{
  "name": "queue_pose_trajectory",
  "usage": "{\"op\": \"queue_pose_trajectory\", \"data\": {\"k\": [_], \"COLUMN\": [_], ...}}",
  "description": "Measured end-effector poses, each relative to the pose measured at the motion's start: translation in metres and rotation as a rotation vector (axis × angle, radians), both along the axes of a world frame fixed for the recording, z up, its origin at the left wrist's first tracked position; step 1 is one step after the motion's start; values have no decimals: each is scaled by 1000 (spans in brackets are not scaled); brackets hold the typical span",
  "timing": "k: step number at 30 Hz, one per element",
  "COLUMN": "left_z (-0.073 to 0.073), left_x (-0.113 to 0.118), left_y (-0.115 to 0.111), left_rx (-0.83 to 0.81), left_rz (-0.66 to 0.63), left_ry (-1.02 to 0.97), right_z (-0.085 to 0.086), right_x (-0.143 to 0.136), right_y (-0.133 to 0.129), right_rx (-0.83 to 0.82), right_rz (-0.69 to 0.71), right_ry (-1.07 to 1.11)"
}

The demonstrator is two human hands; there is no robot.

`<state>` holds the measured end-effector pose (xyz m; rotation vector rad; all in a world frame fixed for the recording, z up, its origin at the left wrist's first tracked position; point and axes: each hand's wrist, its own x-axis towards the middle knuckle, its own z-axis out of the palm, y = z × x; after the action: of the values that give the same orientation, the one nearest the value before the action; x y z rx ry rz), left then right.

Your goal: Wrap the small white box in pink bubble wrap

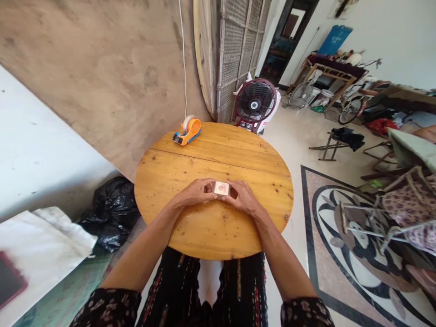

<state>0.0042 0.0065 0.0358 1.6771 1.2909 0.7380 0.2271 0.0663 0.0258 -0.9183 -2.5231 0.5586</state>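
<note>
A small pale box with a reddish mark on its top (222, 188) is at the middle of the round wooden table (218, 231). My left hand (199, 191) grips its left side between thumb and fingers. On the box's right side, my right hand (242, 196) holds it the same way. Whether the box rests on the wood or is slightly raised, I cannot tell. Toward the table's far left edge stands an orange and blue tape dispenser (188, 131) with a roll of tape, away from both hands.
Beyond the table stands a dark red fan (255, 103). Black plastic bags (114, 209) lie on the left, beside a white sheet (44, 245). A folding stool (332, 144) with dark cloth and a bicycle (352, 108) are at the right. A white cord hangs behind the dispenser.
</note>
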Motion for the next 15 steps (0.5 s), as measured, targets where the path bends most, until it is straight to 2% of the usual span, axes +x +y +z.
{"op": "queue_pose_trajectory", "data": {"k": [7, 15], "left_z": [1, -9], "left_x": [1, -17], "left_y": [0, 0], "left_rx": [34, -156], "left_rz": [55, 1], "left_ry": [33, -112], "right_z": [3, 9], "right_x": [9, 27], "right_y": [3, 7], "right_rx": [-84, -223], "right_rz": [10, 25], "right_ry": [-36, -49]}}
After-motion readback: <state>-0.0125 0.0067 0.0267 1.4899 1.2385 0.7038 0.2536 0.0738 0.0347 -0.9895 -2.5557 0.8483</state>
